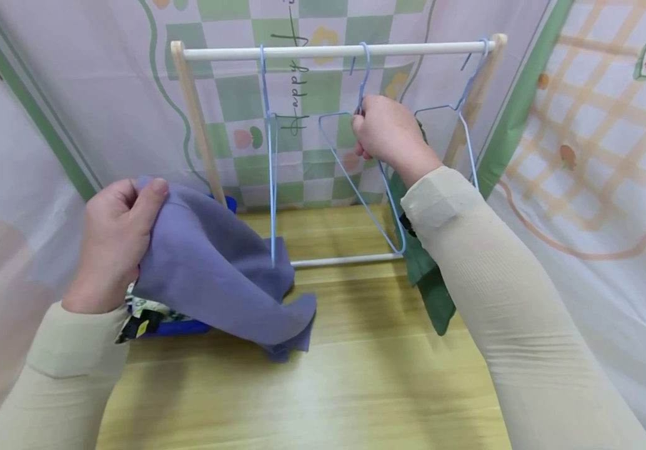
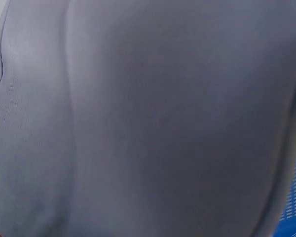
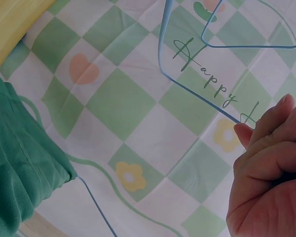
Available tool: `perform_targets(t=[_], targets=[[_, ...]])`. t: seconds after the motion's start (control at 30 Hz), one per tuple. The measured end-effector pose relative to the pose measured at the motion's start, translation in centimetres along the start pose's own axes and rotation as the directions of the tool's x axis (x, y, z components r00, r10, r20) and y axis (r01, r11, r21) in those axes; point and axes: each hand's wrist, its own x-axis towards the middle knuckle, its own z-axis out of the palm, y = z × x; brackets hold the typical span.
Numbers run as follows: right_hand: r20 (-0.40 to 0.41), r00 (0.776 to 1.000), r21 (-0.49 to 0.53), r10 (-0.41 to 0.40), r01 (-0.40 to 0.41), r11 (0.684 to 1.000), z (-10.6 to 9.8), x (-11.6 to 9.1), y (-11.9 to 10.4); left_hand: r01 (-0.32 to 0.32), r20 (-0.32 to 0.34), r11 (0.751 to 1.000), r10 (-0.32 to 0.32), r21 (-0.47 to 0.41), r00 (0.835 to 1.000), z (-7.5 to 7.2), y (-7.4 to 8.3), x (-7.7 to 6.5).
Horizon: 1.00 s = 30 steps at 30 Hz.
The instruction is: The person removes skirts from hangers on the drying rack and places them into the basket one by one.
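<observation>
A purple-grey cloth garment (image 1: 210, 262) hangs from my left hand (image 1: 115, 237), pinched between thumb and fingers at its upper edge. Its lower end drapes toward the tabletop, and it fills nearly all of the left wrist view. My right hand (image 1: 393, 134) grips a blue wire hanger (image 1: 337, 153) just below its hook, which is at the rack's top bar (image 1: 312, 51). In the right wrist view the curled fingers (image 3: 271, 143) wrap the hanger's neck. Another blue hanger (image 1: 271, 187) hangs to the left, with nothing on it.
A green garment (image 1: 427, 275) hangs at the right on a third blue hanger (image 1: 469, 144), partly behind my right arm. Under the purple cloth sits a blue basket (image 1: 182, 327) with patterned fabric (image 1: 151, 307) in it. The rack stands on a wooden table (image 1: 323, 400) before printed curtains.
</observation>
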Motion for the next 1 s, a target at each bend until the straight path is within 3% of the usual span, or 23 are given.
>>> perform_targets(t=[0.23, 0.53, 0.7, 1.0], targets=[[-0.001, 1.000, 0.005, 0.001, -0.001, 1.000, -0.2, -0.1, -0.3, -0.070, 0.048, 0.994, 0.066, 0.084, 0.997, -0.6, 1.3, 0.6], [-0.004, 1.000, 0.011, 0.009, -0.009, 1.000, 0.0, -0.4, -0.2, -0.099, 0.193, 0.969, 0.055, 0.225, 0.980, -1.6, 3.0, 1.1], [0.001, 1.000, 0.013, 0.015, -0.015, 1.000, -0.1, -0.4, -0.1, -0.095, 0.251, 0.973, 0.040, 0.209, 0.967, -1.9, 3.9, 1.3], [0.000, 1.000, 0.008, 0.010, -0.010, 1.000, -0.1, -0.3, -0.1, -0.078, 0.278, 0.986, 0.034, 0.149, 0.960, -2.1, 5.0, 1.7]])
